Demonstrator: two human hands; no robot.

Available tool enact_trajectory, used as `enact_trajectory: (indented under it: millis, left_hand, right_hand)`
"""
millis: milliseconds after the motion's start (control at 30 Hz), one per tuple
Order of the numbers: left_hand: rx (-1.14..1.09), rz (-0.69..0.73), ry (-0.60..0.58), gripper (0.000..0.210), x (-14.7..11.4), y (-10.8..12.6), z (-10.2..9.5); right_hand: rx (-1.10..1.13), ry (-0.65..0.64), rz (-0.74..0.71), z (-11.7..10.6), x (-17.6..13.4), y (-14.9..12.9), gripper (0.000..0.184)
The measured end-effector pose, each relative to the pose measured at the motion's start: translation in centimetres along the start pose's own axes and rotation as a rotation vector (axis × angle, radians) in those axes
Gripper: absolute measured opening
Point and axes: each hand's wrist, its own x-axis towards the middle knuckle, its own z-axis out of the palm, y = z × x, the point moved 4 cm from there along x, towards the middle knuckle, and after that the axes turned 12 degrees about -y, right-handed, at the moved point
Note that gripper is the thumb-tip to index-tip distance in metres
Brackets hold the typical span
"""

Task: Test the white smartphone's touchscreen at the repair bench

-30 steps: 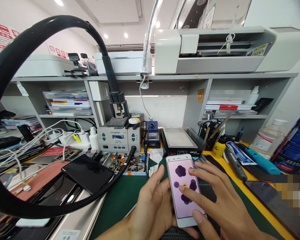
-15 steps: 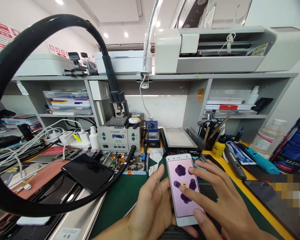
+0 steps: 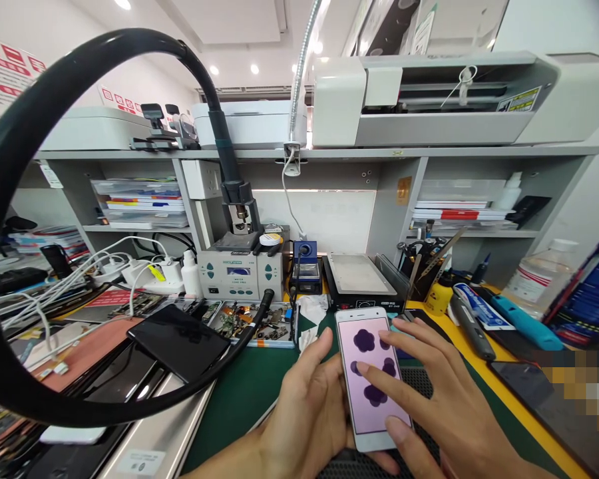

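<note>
A white smartphone (image 3: 364,426) stands tilted in my left hand (image 3: 299,399), which cradles it from below and behind, with fingertips showing under its lower edge. Its lit pink screen carries several dark purple flower-like blobs. Over the right side of the phone, my right hand (image 3: 444,392) spreads its fingers. One fingertip touches the screen at a left-hand blob, another rests near the upper right, and the thumb lies by the lower right edge. Beneath the phone is a black perforated pad (image 3: 422,382) on a green mat (image 3: 234,379).
At the left, a black ring on a stand (image 3: 122,416) arches over stacked phone parts and a dark panel (image 3: 177,342). Behind are a tray of small parts (image 3: 274,342), a grey soldering station (image 3: 239,276) and a flat heating plate (image 3: 362,274). Tools and bottles (image 3: 438,297) stand right.
My right fingertip has moved slightly up and left relative to the screen. A small yellow mark in the screen's middle no longer shows. The whole view has shifted slightly.
</note>
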Motion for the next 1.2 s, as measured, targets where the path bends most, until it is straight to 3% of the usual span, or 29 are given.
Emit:
enact_trajectory:
  millis: [300,500,767,967,1200]
  left_hand:
    - [0.011,-0.002,0.009,0.067,0.0,-0.2,0.0]
    - [0.037,-0.017,0.004,0.07,-0.1,-0.1,-0.1]
    - [0.036,-0.014,-0.008,0.07,0.0,-0.1,-0.1]
    - [0.033,-0.013,0.036,0.069,-0.1,-0.2,-0.2]
    - [0.037,-0.013,0.043,0.069,-0.1,-0.1,0.1]
  right_hand:
    - [-0.03,-0.081,0.024,0.2,0.1,-0.1,0.046]
    - [0.028,0.039,0.029,-0.1,-0.5,0.2,0.043]
    - [0.089,0.078,0.045,-0.2,-0.6,0.3,0.037]
    - [0.057,-0.01,-0.043,-0.4,-0.5,-0.2,0.042]
    - [-0.051,-0.073,-0.051,0.0,0.3,-0.3,0.044]
